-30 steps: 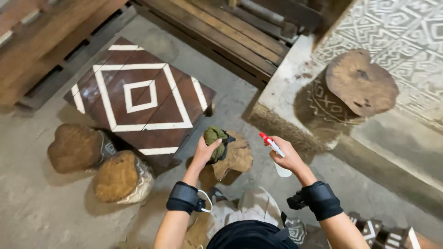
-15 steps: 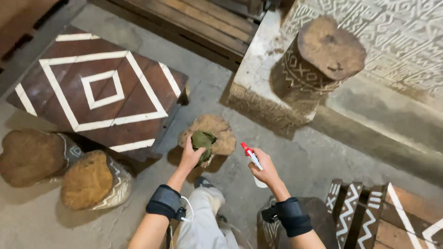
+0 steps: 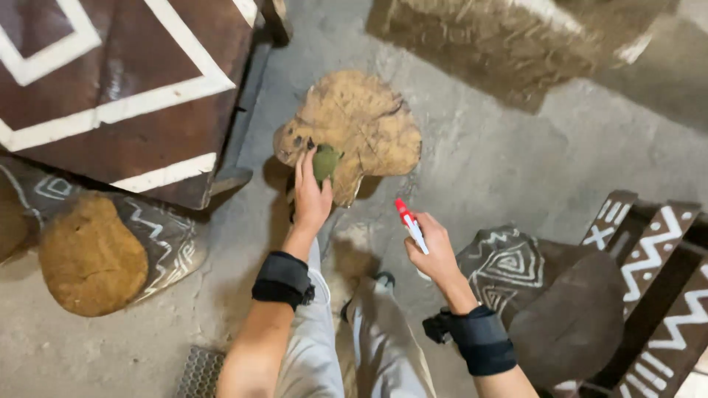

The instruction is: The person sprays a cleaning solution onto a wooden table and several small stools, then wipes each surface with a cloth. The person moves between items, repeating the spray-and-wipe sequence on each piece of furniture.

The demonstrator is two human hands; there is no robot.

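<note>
Two wooden stumps (image 3: 354,129) (image 3: 92,254); one spray bottle (image 3: 411,227); one cloth (image 3: 324,162).

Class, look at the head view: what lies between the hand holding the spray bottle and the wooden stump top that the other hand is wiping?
Only bare concrete floor separates the right hand from the stump top; nothing rests there.

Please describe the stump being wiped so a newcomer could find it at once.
Start at the brown table with white lines; just right of its corner stands a pale, irregular-edged wooden stump. Unlike its neighbours, the left hand presses a green cloth on it.
</note>
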